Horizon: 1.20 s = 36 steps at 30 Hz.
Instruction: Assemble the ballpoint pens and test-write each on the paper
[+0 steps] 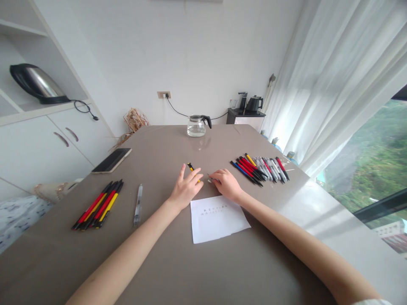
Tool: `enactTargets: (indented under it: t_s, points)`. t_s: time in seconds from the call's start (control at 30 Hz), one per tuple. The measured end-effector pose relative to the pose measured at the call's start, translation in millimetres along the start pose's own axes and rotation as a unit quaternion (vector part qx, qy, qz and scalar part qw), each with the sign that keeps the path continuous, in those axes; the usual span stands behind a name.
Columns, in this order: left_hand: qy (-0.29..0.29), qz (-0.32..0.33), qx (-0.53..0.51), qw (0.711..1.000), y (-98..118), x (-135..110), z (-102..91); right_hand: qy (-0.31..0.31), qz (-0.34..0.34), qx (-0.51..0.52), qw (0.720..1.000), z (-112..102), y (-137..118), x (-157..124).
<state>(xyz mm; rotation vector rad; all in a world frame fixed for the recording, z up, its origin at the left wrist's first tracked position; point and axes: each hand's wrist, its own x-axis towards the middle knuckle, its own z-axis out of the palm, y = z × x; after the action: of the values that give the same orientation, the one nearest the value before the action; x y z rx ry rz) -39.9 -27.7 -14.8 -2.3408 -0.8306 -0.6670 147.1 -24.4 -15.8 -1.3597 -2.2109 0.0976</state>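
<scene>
My left hand (187, 186) has its fingers spread over a yellow and black pen (190, 167), which lies partly hidden beneath them; whether they touch it I cannot tell. Close by on the right, my right hand (227, 184) is closed with fingertips together near the tabletop. A thin dark tip pokes out at its fingers, too small to name. Beside those fingertips lies a small white piece (209, 181). Below both hands is a sheet of white paper (219, 222) with handwritten characters, its upper right edge under my right wrist.
Red and yellow pens (98, 207) lie grouped on the left, near a clear pen (138, 205) and a phone (112, 161). More pens (260, 168), red, blue, clear and yellow, lie at right. A glass pot (196, 127) holding clear liquid stands at the table's far end.
</scene>
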Motion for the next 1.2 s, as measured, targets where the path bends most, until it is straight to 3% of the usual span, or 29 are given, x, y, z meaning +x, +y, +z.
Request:
enactTargets:
  t_s: [0.17,0.3,0.53,0.7,0.83,0.93,1.03,1.13,1.2]
  points:
    - [0.021,0.018,0.025,0.999,3,3,-3.4,0.017,-0.002,0.061,0.998,-5,-7,0]
    - [0.025,0.026,0.035,0.999,5,4,-2.7,0.033,0.023,0.189,0.981,-12,-16,8]
    - [0.047,-0.026,0.011,0.999,4,-1,2.6,-0.042,0.063,0.432,0.898,-23,-36,36]
    - [0.036,-0.028,-0.009,0.999,4,-1,1.0,-0.152,0.049,0.488,0.858,-34,-34,42]
    - [0.019,-0.014,-0.025,0.999,4,0,-0.3,-0.183,0.040,0.521,0.833,-39,-28,42]
    - [0.014,0.002,-0.031,0.999,3,0,0.6,-0.175,0.062,0.544,0.818,-39,-29,42]
    - [0.021,0.020,-0.029,0.999,2,-1,1.2,-0.150,0.130,0.557,0.807,-37,-31,42]
    - [0.055,0.015,-0.045,0.997,2,-1,-2.1,-0.069,0.188,0.552,0.809,-37,-28,45]
    - [0.076,-0.030,-0.085,0.993,1,1,-6.1,-0.002,0.192,0.531,0.826,-37,-24,47]
